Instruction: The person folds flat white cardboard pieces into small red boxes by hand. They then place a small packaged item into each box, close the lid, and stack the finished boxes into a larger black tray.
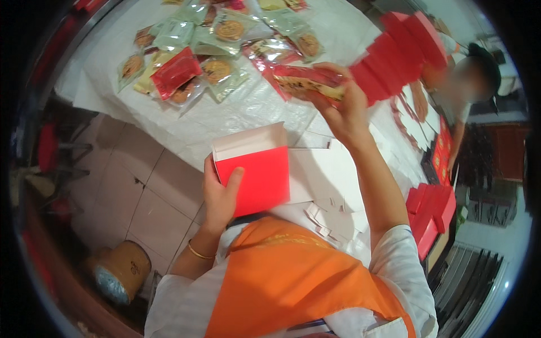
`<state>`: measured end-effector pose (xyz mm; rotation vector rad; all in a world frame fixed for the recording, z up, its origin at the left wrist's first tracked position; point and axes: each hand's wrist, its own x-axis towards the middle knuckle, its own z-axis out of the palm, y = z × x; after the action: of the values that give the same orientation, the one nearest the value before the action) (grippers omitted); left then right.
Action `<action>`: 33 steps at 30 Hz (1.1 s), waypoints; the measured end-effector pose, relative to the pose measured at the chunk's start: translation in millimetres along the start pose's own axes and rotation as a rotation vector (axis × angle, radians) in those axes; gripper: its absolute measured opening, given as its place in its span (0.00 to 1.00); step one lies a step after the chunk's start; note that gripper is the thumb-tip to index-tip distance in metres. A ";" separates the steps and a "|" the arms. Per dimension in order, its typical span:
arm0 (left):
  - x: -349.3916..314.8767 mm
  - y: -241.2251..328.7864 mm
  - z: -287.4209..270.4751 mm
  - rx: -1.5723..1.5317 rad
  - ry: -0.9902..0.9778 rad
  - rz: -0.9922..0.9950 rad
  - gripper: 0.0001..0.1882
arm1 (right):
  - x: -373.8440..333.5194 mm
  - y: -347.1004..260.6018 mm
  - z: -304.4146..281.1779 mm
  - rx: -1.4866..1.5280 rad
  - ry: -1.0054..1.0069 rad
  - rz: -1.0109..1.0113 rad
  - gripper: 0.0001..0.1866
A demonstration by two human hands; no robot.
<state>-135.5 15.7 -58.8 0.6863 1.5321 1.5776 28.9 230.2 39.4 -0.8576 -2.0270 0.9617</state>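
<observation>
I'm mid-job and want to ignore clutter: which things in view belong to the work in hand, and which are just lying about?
In the work:
- open red box, in the left hand
- wrapped packets, in the right hand
- likely the packet pile and stacked red boxes

Lying about, it seems:
- brown tub
- white scraps

The left hand [220,196] grips with thumb [236,178] extended, while the right hand [347,110], farther forward, pinches.

Packets [217,71] lie on the table [104,67], left of the stacked boxes [389,59] and beyond the held box [260,174].
</observation>
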 end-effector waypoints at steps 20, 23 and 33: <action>-66.2 23.2 96.9 -0.144 -0.597 -0.041 0.32 | -156.3 -65.7 -83.3 -0.663 -0.222 -0.264 0.21; -74.4 20.1 107.4 -0.178 -0.654 -0.054 0.32 | -178.9 -68.5 -90.1 -0.651 -0.047 -0.330 0.18; -91.8 7.2 135.4 -0.192 -0.728 0.022 0.35 | -308.2 -22.5 -54.3 0.184 0.605 0.321 0.19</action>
<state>24.0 12.1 -22.2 1.0236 0.8270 1.2598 226.9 -6.8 -15.7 -1.2200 -1.2934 0.9002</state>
